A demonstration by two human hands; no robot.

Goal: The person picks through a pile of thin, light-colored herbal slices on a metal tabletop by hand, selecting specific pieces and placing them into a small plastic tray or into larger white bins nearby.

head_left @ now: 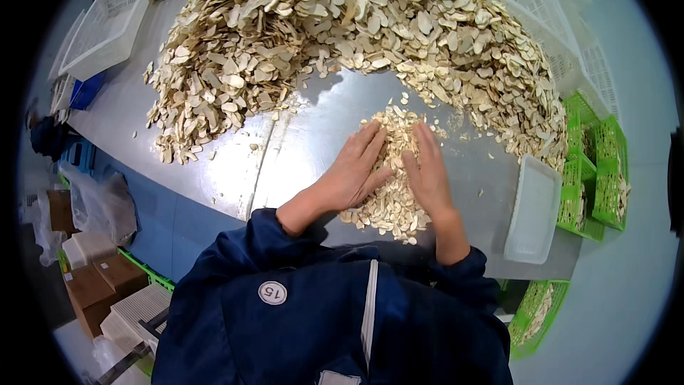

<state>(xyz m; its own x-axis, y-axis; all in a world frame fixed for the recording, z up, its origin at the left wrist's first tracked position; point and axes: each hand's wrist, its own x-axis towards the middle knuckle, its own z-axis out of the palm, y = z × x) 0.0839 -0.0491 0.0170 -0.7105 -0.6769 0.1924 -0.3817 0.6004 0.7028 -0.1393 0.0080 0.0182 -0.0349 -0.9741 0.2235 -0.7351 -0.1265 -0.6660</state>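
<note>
Small slice pile [394, 192] partly hidden under both flat hands; big heap [356, 21] cut off at the table's far edge.

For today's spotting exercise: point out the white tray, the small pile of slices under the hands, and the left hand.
white tray [531, 210], head view, on its flat base.
small pile of slices [395, 203], head view, between the hands.
left hand [353, 171], head view, back of the hand.

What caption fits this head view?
Both hands, left and right, lie flat on a small heap of pale slices on a steel table.

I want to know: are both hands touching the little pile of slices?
Touching. The head view shows the left hand and right hand lying flat on the small pile.
</note>
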